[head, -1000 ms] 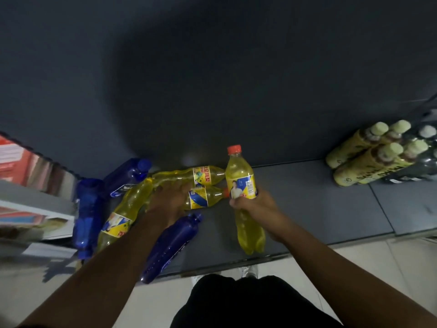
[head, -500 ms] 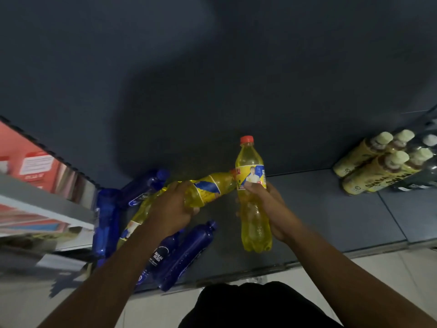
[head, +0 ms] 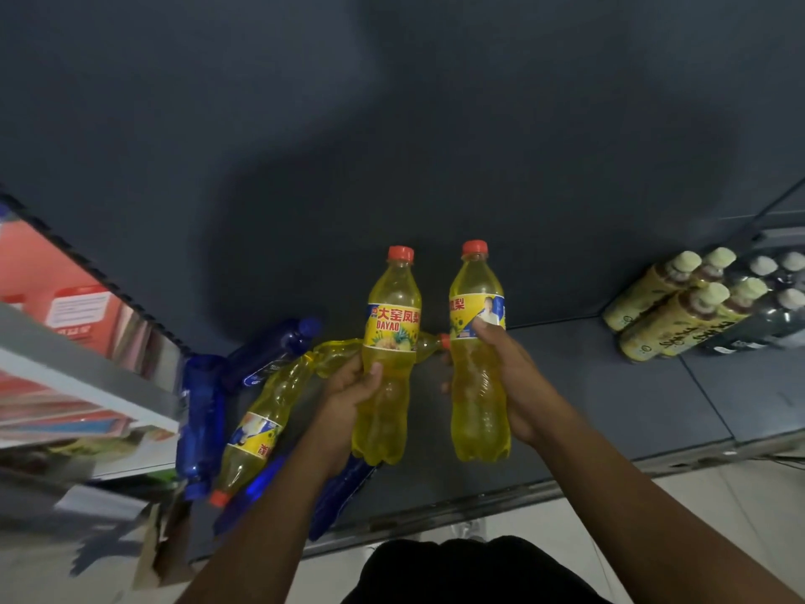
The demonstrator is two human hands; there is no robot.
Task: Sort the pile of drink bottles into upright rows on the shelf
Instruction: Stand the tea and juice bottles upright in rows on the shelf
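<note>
Dark shelf point(head: 610, 385) against a dark wall; left hand point(head: 350, 388) curls round an upright yellow bottle point(head: 392, 337); right hand point(head: 512, 377) grips a second yellow bottle point(head: 477, 411) just beside it at 3 o'clock; pile of lying bottles point(head: 261, 425) at 8 o'clock; tea bottles point(head: 679, 307) grouped at 3 o'clock

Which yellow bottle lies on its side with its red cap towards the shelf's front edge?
The unheld yellow bottle left of the left hand, among blue bottles. Two others are held upright; a fourth points its cap rightward.
</note>
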